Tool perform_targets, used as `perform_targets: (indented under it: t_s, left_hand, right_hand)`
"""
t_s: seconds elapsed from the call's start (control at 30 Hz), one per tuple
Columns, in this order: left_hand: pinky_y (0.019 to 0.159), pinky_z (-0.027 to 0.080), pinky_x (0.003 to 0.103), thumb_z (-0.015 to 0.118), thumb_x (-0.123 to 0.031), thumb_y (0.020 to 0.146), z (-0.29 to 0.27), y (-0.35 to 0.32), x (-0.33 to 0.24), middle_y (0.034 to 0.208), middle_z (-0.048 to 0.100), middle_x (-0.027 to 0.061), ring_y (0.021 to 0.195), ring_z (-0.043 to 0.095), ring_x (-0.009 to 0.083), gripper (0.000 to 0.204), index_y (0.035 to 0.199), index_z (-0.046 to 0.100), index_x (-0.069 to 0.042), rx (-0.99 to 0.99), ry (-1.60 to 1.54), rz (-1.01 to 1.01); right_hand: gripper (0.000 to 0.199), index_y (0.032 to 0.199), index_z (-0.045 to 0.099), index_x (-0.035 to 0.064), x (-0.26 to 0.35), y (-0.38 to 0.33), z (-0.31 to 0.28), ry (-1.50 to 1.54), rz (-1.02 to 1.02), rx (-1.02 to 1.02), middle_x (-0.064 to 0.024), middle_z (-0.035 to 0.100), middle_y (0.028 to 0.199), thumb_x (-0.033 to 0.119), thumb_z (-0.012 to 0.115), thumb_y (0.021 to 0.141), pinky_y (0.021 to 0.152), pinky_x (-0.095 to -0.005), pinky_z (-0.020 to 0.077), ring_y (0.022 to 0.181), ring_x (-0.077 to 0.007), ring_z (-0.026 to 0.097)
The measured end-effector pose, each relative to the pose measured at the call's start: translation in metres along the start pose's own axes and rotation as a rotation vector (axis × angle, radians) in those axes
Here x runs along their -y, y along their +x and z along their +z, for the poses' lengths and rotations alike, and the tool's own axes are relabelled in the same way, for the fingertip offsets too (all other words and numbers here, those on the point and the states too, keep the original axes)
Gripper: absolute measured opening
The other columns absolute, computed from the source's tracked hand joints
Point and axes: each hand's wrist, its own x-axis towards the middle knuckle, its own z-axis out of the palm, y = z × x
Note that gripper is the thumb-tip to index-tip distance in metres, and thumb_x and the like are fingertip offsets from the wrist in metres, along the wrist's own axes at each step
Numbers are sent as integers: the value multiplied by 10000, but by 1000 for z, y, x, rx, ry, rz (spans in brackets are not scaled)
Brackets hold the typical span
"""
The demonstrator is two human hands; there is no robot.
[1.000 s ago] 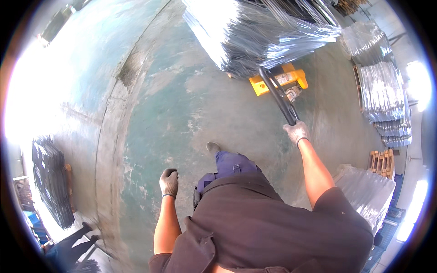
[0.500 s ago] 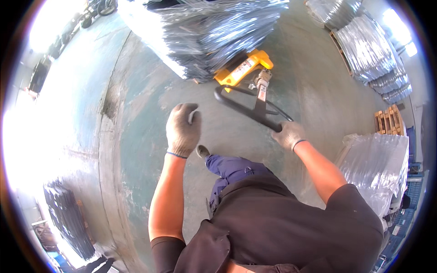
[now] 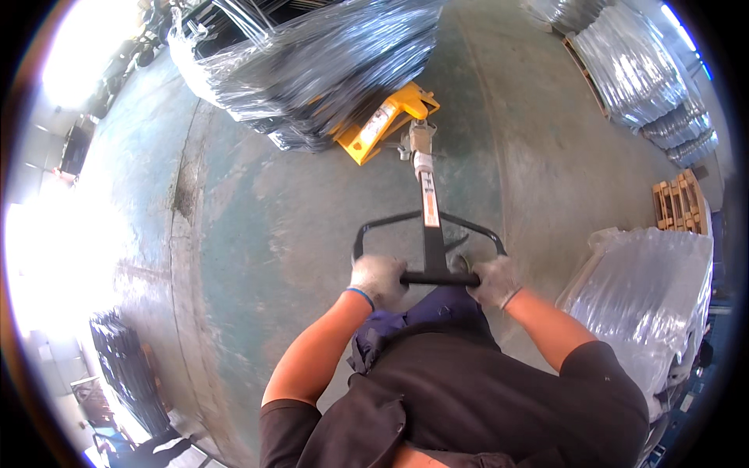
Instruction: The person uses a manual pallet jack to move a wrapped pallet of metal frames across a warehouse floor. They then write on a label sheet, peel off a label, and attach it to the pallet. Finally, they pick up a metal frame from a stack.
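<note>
A yellow pallet jack (image 3: 382, 125) stands ahead of me on the concrete floor, under a tall load wrapped in clear film (image 3: 312, 62). Its black looped handle (image 3: 429, 234) reaches back toward me. My left hand (image 3: 376, 278), in a white work glove, grips the left end of the handle's crossbar. My right hand (image 3: 493, 281), gloved the same way, grips the right end. Both arms are bent in front of my body.
A film-wrapped stack (image 3: 651, 292) stands close at my right. More wrapped stacks (image 3: 640, 70) and a bare wooden pallet (image 3: 683, 201) are at the far right. A dark stack (image 3: 125, 374) sits at the lower left. A seam in the floor (image 3: 183, 234) runs along the left.
My left hand rose from beside my hip and closed on the crossbar. The handle has swung in front of me, and the view has turned to face the jack.
</note>
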Motion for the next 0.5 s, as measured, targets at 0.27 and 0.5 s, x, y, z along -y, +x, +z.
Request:
perform_targets:
  t_s: [0.27,0.5]
  left_hand:
    - [975,630,523,751,-332,829,222,127,-183,1190,827,164,1135,795,376,445,1229,837,-158,253,-249,-59]
    - [926,623,513,725,-371,868,65,152,-262,1074,824,168,1038,793,399,377,1155,823,-149,322,-259,-40]
  right_hand:
    - [228,845,823,157,-243,-84,118,-85,-241,407,-123,805,850,377,802,786,812,-478,604,798,-362,783]
    - [318,1072,869,168,-293,-1,-56,-190,-213,966,-145,838,1069,349,764,833,936,-504,623,1041,-367,802]
